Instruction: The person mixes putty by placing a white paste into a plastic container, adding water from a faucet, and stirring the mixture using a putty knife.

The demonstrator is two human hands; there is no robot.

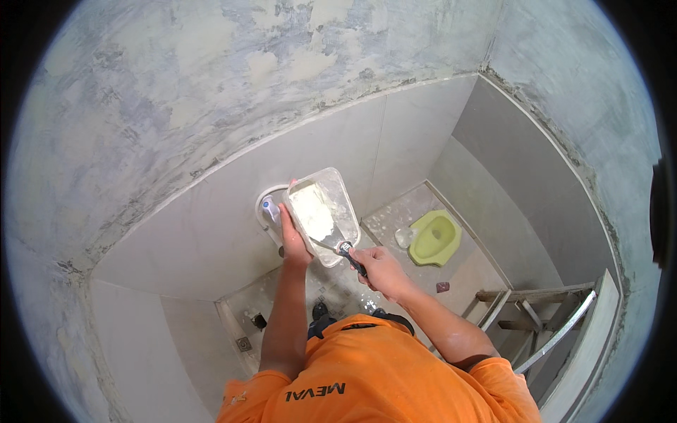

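Note:
A clear plastic tub with rounded corners is tilted in front of me, its opening facing up toward me. White paste lies inside, mostly along its left side. My left hand grips the tub by its left wall, with the thumb up along the outside. In my right hand, the fingers are wrapped round the black handle of a putty knife. The knife's blade reaches into the lower end of the tub beside the paste; part of the blade is hard to make out.
Behind the tub, a pale round rim shows with a white-and-blue object by it. A green squat toilet is set in the floor to the right. A ladder stands lower right. Patchy plaster covers the wall above grey tiles.

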